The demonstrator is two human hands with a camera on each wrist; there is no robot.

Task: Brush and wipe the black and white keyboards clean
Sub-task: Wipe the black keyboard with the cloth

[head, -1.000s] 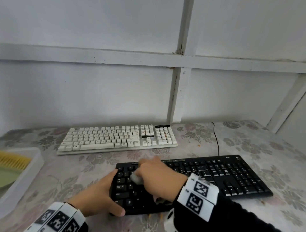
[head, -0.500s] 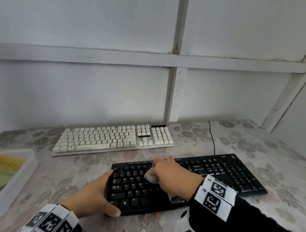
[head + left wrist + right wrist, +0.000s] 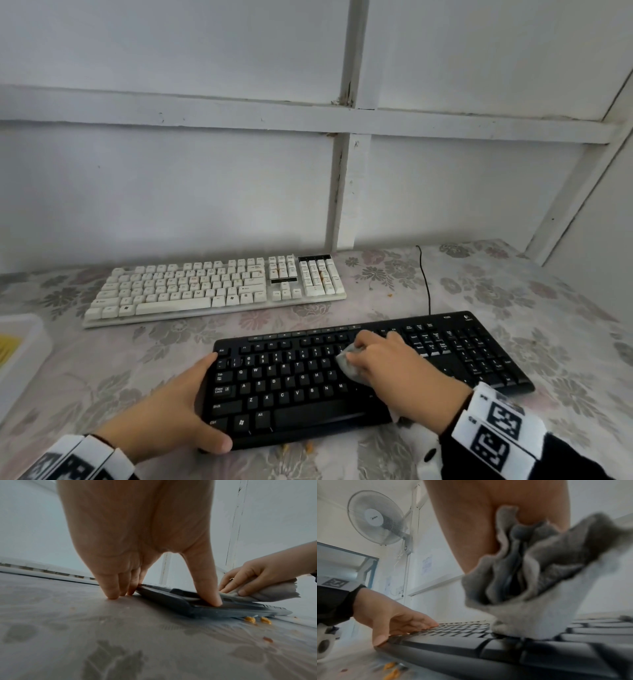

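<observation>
The black keyboard point(image 3: 373, 377) lies near the front of the flower-patterned tablecloth point(image 3: 565, 308), slightly angled, its thin black cable point(image 3: 425, 284) running to the far edge by the wall. The left hand point(image 3: 164, 411) holds its left end: the thumb curls over the near left corner while the fingers brace along the left side, their tips on the cloth in the left wrist view. The right hand point(image 3: 394, 363) grips a bunched grey cloth point(image 3: 349, 363) and presses it onto the keys around the middle of the board; the hand and cloth hide the keys beneath them, and a tail of the cloth hangs off the near edge. The white keyboard point(image 3: 215, 287) sits farther back and to the left, well apart from the black one, with orange specks among its right-hand keys. A few orange crumbs point(image 3: 257, 620) lie on the tablecloth just beside the black keyboard's near edge. At the far left a white tray point(image 3: 20, 353) shows something yellow inside. A wall fan point(image 3: 376, 517) is visible in the right wrist view.
</observation>
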